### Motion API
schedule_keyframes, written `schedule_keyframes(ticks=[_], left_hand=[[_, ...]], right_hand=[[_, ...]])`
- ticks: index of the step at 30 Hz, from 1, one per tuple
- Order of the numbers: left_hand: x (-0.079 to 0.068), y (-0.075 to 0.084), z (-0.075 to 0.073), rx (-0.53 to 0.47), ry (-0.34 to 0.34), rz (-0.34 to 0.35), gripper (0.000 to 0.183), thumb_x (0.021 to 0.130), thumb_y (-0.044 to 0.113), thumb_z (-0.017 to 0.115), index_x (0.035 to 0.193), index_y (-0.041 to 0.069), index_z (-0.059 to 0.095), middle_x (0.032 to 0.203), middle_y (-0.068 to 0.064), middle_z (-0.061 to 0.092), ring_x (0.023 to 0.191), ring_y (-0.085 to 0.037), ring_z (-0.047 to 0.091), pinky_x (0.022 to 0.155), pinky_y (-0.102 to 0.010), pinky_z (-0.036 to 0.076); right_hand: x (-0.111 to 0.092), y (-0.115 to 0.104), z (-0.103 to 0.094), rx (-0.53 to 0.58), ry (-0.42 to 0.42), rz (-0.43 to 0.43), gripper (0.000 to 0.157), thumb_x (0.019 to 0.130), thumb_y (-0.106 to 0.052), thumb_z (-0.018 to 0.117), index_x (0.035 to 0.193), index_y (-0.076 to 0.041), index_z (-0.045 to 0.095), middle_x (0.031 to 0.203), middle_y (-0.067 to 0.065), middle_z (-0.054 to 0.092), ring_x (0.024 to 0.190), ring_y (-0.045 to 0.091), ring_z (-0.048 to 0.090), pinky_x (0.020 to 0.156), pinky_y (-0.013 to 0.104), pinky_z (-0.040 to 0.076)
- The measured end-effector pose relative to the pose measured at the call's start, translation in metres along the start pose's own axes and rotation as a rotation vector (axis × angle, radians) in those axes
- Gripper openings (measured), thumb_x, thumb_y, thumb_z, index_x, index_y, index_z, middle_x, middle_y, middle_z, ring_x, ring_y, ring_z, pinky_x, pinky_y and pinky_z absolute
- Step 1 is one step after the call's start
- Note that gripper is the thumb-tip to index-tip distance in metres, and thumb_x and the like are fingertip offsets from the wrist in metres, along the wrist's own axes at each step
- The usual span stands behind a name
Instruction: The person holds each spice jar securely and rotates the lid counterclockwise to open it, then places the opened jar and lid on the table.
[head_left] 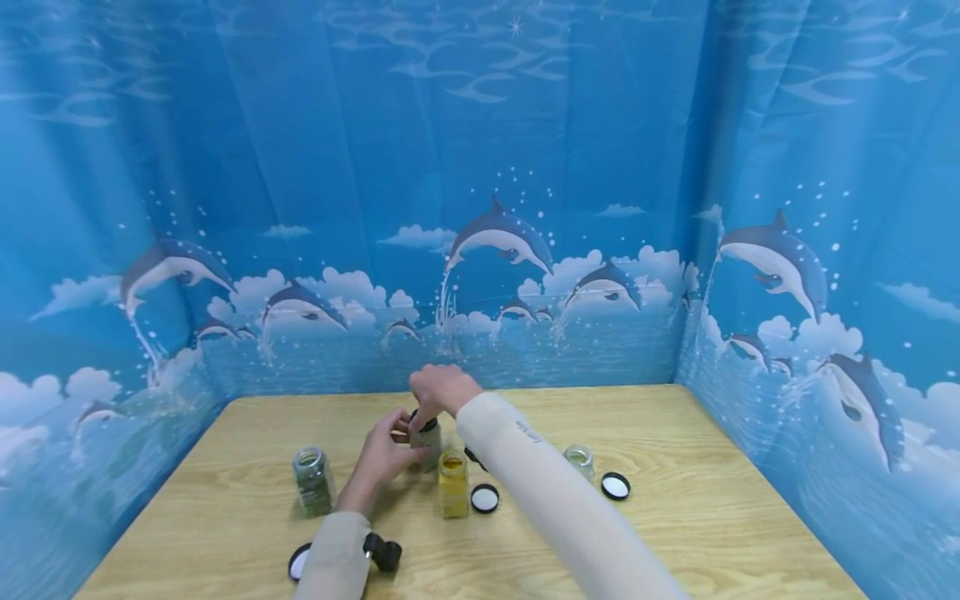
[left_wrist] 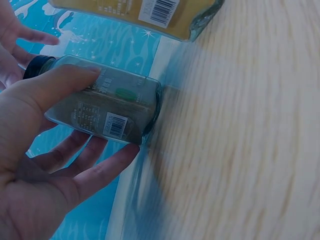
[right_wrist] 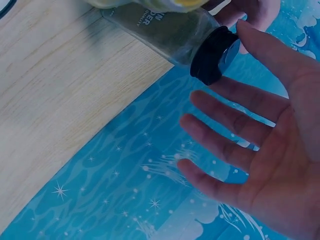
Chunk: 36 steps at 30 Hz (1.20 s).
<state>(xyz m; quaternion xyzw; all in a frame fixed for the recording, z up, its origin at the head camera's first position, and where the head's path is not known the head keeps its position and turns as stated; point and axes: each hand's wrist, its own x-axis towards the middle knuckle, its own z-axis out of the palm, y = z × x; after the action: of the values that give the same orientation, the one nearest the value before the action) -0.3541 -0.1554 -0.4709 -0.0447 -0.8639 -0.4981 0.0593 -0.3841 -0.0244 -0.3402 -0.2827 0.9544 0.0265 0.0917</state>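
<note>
My left hand holds a square glass jar of grey-brown powder, thumb on one side and fingers on the other. In the left wrist view this jar shows a barcode label, and its base is close to the wooden table. A black screw lid is on its mouth. My right hand pinches the lid from above between thumb and forefinger, the other fingers spread away. Just right of my left hand stands an uncapped jar of yellow powder.
An uncapped jar of green herbs stands at left. Another open jar is partly hidden behind my right sleeve. Loose black-rimmed lids lie by the yellow jar, at right and beside my left sleeve. A dolphin-print curtain surrounds the table.
</note>
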Motion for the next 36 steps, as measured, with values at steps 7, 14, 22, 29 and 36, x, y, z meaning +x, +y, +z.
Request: schedule_keyframes(ticks=[7,14,22,29,36], left_hand=[[0.0,-0.0004,-0.0002,-0.004,0.0,0.001,0.038,0.07,0.024,0.084,0.094,0.018,0.055,0.109,-0.007,0.062,0.099,-0.024,0.064,0.085,-0.041,0.056],[-0.0016,-0.0009,-0.0006,-0.019,-0.014,0.0,0.036,0.072,0.023,0.083,0.095,0.018,0.056,0.111,-0.008,0.061,0.101,-0.025,0.063,0.086,-0.042,0.055],[-0.0009,-0.0014,-0.0016,-0.04,-0.02,0.007,0.035,0.072,0.022,0.083,0.096,0.019,0.058,0.109,-0.007,0.061,0.101,-0.024,0.062,0.088,-0.042,0.054],[0.0002,-0.0017,-0.0017,-0.045,-0.018,0.004,0.035,0.071,0.02,0.083,0.095,0.018,0.058,0.108,-0.007,0.062,0.1,-0.024,0.063,0.087,-0.041,0.055],[-0.0008,-0.0015,-0.0007,-0.045,-0.02,-0.008,0.037,0.071,0.02,0.084,0.095,0.016,0.056,0.111,-0.009,0.061,0.102,-0.027,0.063,0.088,-0.043,0.055]], right_hand=[[0.0024,0.0004,0.0011,-0.027,-0.005,-0.011,0.035,0.077,-0.047,0.075,0.084,-0.018,0.057,0.08,-0.002,0.057,0.069,0.012,0.05,0.055,0.028,0.044],[0.0028,0.0008,0.0038,-0.041,-0.008,-0.058,0.028,0.082,-0.042,0.072,0.08,-0.018,0.057,0.076,-0.002,0.059,0.078,0.016,0.055,0.1,0.059,0.043],[0.0032,0.0004,0.0062,-0.036,0.021,-0.091,0.02,0.081,-0.029,0.076,0.072,-0.018,0.061,0.077,-0.004,0.062,0.123,0.029,0.048,0.107,0.068,0.03],[-0.0006,0.003,0.0064,-0.022,0.016,-0.131,0.015,0.079,-0.02,0.078,0.091,-0.024,0.072,0.105,-0.006,0.068,0.126,0.028,0.042,0.106,0.071,0.028],[-0.0013,0.006,0.0064,0.003,-0.021,-0.08,0.043,0.078,-0.038,0.077,0.117,-0.026,0.065,0.129,-0.006,0.059,0.133,0.029,0.038,0.11,0.068,0.024]])
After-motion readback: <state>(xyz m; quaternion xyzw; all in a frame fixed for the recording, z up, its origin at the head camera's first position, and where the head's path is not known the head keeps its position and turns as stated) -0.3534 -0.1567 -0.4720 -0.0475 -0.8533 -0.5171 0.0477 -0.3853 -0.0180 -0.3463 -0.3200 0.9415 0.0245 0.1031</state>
